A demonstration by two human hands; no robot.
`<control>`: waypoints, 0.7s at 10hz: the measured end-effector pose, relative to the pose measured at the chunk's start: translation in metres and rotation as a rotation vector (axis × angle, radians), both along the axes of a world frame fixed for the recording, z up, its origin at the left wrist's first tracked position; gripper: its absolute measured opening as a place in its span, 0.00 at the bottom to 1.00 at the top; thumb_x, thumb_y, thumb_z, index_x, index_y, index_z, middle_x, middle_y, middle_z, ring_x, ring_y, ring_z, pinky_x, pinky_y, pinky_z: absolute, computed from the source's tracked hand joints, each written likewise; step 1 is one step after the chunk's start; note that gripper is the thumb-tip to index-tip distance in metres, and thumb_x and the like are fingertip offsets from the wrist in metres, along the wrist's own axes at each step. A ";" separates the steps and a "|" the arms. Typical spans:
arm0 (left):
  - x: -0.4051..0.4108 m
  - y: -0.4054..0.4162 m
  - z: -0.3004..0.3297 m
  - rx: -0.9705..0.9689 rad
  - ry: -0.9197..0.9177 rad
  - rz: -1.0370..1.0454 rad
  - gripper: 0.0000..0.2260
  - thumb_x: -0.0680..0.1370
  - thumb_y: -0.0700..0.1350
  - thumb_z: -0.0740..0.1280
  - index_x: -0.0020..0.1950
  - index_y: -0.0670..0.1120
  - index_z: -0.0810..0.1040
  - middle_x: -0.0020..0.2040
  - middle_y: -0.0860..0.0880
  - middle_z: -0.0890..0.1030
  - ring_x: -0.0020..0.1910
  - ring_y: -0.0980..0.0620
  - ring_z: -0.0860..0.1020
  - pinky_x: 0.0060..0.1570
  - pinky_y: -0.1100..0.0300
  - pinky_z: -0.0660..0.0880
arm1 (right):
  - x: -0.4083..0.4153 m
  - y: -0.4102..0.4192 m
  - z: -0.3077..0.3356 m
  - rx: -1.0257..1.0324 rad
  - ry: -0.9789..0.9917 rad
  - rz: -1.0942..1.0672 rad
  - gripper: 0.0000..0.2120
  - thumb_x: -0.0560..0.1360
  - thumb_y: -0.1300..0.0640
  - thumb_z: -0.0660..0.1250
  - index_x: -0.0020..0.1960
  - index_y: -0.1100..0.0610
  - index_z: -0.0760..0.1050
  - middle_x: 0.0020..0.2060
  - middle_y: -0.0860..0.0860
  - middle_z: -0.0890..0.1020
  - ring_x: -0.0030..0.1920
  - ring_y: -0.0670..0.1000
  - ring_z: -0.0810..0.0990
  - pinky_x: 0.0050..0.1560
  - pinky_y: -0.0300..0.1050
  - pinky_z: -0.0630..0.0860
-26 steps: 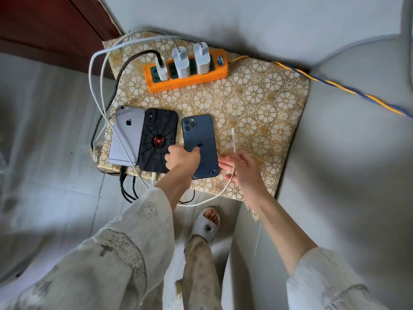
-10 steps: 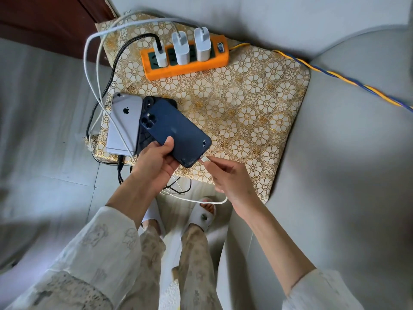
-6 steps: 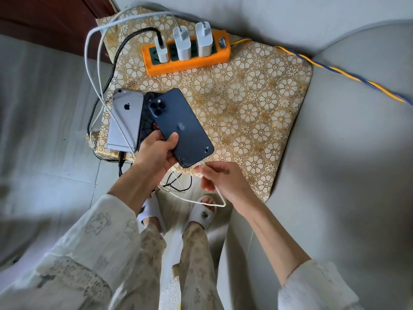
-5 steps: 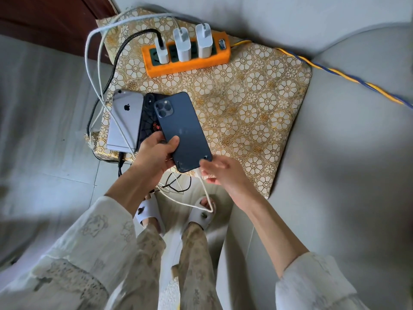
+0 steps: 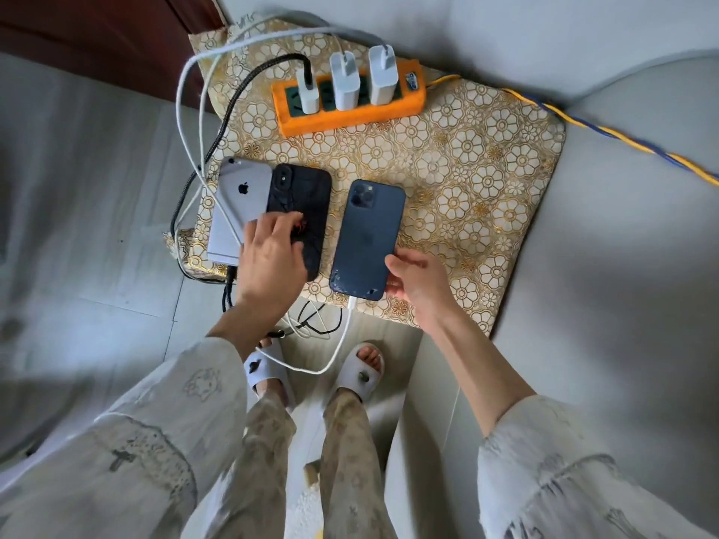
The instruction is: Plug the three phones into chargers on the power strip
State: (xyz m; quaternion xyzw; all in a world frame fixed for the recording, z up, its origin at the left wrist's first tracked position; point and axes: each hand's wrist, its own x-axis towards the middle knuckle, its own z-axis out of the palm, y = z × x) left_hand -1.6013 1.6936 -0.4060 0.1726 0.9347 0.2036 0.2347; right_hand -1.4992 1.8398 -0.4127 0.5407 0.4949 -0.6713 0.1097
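Three phones lie face down on a gold floral cloth (image 5: 459, 165). The dark blue phone (image 5: 367, 235) is flat on the right, with a white cable (image 5: 342, 336) plugged into its bottom end. My right hand (image 5: 416, 284) touches its lower right edge, fingers loosely apart. The black spider-case phone (image 5: 301, 204) lies in the middle with my left hand (image 5: 272, 258) resting flat on its lower part. The silver phone (image 5: 237, 212) sits at the left, partly under the black one. An orange power strip (image 5: 350, 110) at the back carries three white chargers (image 5: 344, 81).
White and black cables (image 5: 194, 122) loop off the cloth's left edge and hang below the front edge. A yellow-blue cord (image 5: 607, 134) runs right over the grey cushion. My slippered feet (image 5: 362, 367) stand on the tiled floor below. Dark wood stands at the back left.
The blue phone, held up in my left hand a moment ago, now lies flat with the white cable in it. My left hand has moved onto the black phone.
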 end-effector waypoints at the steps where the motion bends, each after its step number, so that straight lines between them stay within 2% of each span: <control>1: -0.005 -0.021 -0.010 -0.136 -0.026 -0.220 0.29 0.75 0.34 0.58 0.74 0.42 0.53 0.77 0.43 0.52 0.76 0.43 0.49 0.74 0.49 0.51 | -0.007 0.001 -0.004 0.026 -0.032 -0.037 0.13 0.76 0.65 0.62 0.60 0.62 0.74 0.42 0.49 0.80 0.38 0.46 0.79 0.30 0.35 0.78; 2: -0.005 -0.032 -0.017 -0.258 -0.046 -0.367 0.35 0.73 0.31 0.57 0.75 0.44 0.43 0.77 0.46 0.41 0.76 0.44 0.41 0.75 0.51 0.45 | -0.016 -0.004 -0.008 0.087 -0.049 0.019 0.14 0.75 0.65 0.63 0.60 0.62 0.75 0.49 0.54 0.82 0.41 0.50 0.81 0.38 0.42 0.82; 3: -0.010 -0.030 -0.013 -0.296 -0.079 -0.411 0.37 0.71 0.31 0.56 0.75 0.44 0.41 0.77 0.45 0.38 0.75 0.43 0.39 0.75 0.50 0.46 | -0.023 -0.010 -0.007 0.220 -0.085 0.132 0.10 0.74 0.64 0.65 0.54 0.64 0.79 0.48 0.59 0.83 0.46 0.57 0.83 0.48 0.55 0.81; 4: -0.017 -0.028 -0.006 -0.301 -0.131 -0.431 0.37 0.71 0.31 0.56 0.75 0.45 0.40 0.76 0.47 0.37 0.75 0.45 0.39 0.74 0.51 0.51 | -0.022 -0.021 -0.004 0.471 -0.086 0.297 0.07 0.73 0.62 0.66 0.46 0.64 0.80 0.43 0.59 0.84 0.43 0.59 0.82 0.44 0.48 0.79; 5: -0.024 -0.029 0.002 -0.316 -0.204 -0.451 0.36 0.72 0.30 0.54 0.75 0.47 0.40 0.76 0.50 0.36 0.76 0.47 0.39 0.70 0.50 0.62 | -0.021 -0.032 0.000 0.591 -0.099 0.379 0.08 0.75 0.60 0.63 0.50 0.61 0.78 0.45 0.55 0.82 0.45 0.54 0.79 0.35 0.29 0.70; 6: -0.038 -0.025 0.006 -0.352 -0.280 -0.511 0.35 0.74 0.32 0.54 0.75 0.47 0.41 0.76 0.50 0.36 0.76 0.47 0.40 0.70 0.47 0.63 | -0.027 -0.039 0.005 0.597 -0.113 0.434 0.09 0.76 0.58 0.61 0.52 0.61 0.76 0.52 0.58 0.79 0.50 0.57 0.77 0.47 0.42 0.74; 7: -0.050 -0.021 0.022 -0.324 -0.386 -0.528 0.30 0.76 0.36 0.56 0.75 0.47 0.47 0.77 0.47 0.43 0.76 0.45 0.48 0.71 0.45 0.60 | -0.031 -0.041 0.020 0.397 -0.158 0.423 0.17 0.77 0.57 0.60 0.63 0.61 0.71 0.61 0.58 0.76 0.57 0.57 0.77 0.53 0.44 0.73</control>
